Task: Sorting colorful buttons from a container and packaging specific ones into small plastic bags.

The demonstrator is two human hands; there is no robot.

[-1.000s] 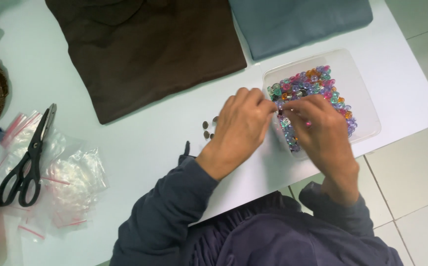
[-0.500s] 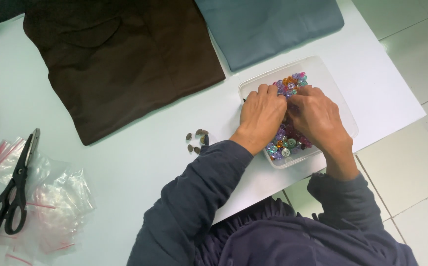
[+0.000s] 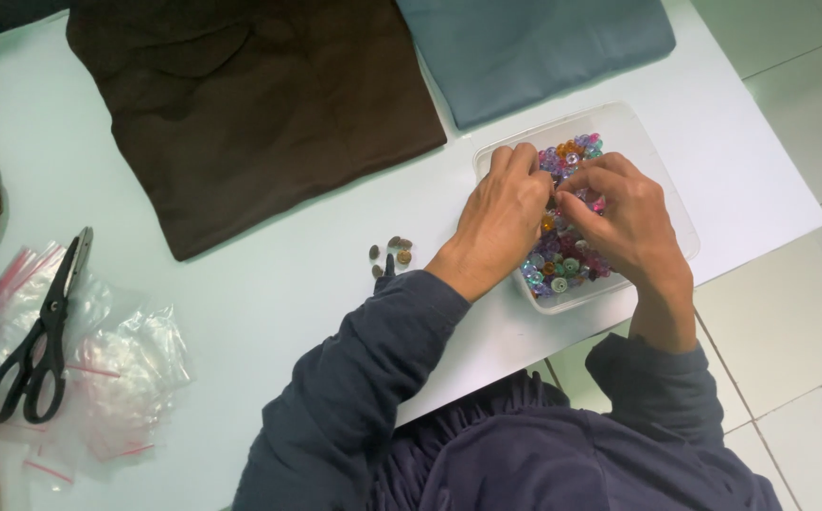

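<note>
Sifting glossy round beads, clear plastic tray.

My one view sits on the head, looking steeply down at the table, close over both hands and lap.

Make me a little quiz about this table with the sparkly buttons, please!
1. True or false: both hands, left hand and right hand, are over the clear tray of colourful buttons.
2. Which cloth lies beside the tray's top edge: A brown cloth, B blue-grey cloth?
3. What tool lies on the plastic bags at the left?

Key: 1 true. 2 B. 3 black scissors.
</note>
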